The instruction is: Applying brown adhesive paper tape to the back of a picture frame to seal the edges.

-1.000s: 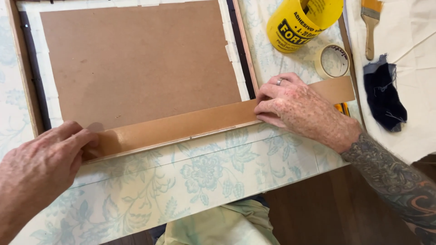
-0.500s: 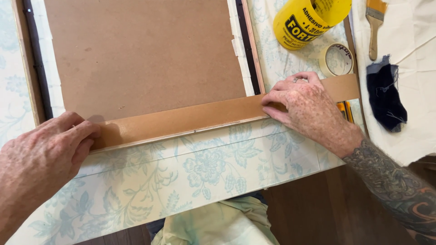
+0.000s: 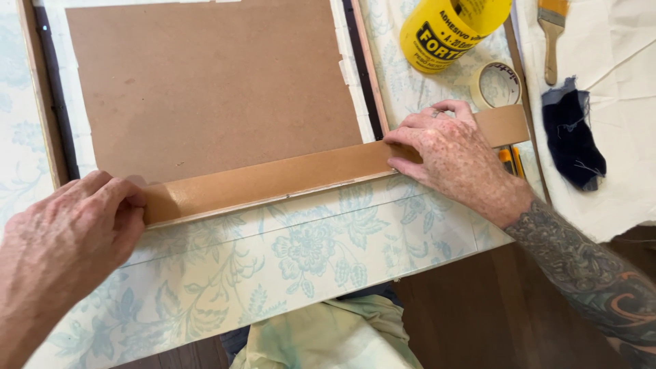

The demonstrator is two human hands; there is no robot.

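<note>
Floral tablecloth [image 3: 307, 273], dark wood floor [image 3: 471, 307]

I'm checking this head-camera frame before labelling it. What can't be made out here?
- Long brown paper tape strip: its middle right is hidden under the right hand, its left end under the left hand's fingertips.
- Yellow glue can: top cut off by the frame edge.
- Wooden-handled paintbrush: bristles cut off at the top edge.
- Orange tool: mostly covered by the strip.

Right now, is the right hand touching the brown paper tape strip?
Touching. The head view shows the right hand lying flat on the brown paper tape strip, fingers pressed onto it with no gap, near the backing board corner.
</note>
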